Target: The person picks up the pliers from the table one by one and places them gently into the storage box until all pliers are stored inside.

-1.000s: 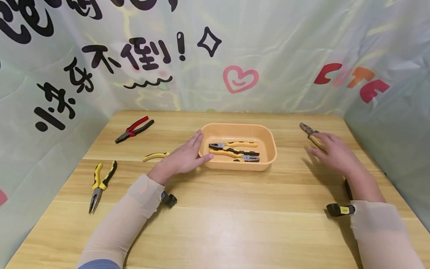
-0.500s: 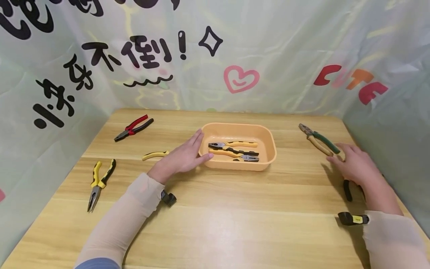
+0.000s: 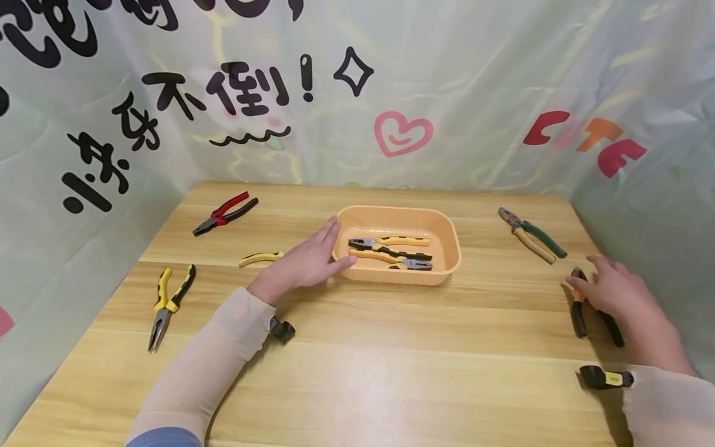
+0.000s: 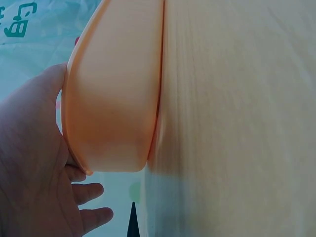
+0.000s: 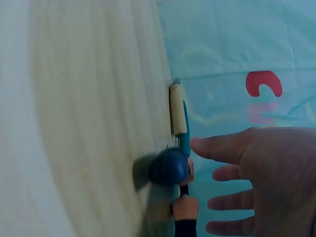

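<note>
"How do the orange-black pliers lie?"
"On the table, front-to-back, jaws away; right hand alongside, fingers apart."
"The tray?"
"Two yellow-black pliers inside; left hand touching its rim, fingers straight."

A pale wood-grain counter carries an orange tray midway along its far half. Red-and-black pliers lie near the far left corner, yellow-and-black long-nose pliers by the left edge, a partly hidden yellow handle left of the tray, green-and-tan pliers toward the far right corner, orange-and-black pliers near the right edge.
</note>
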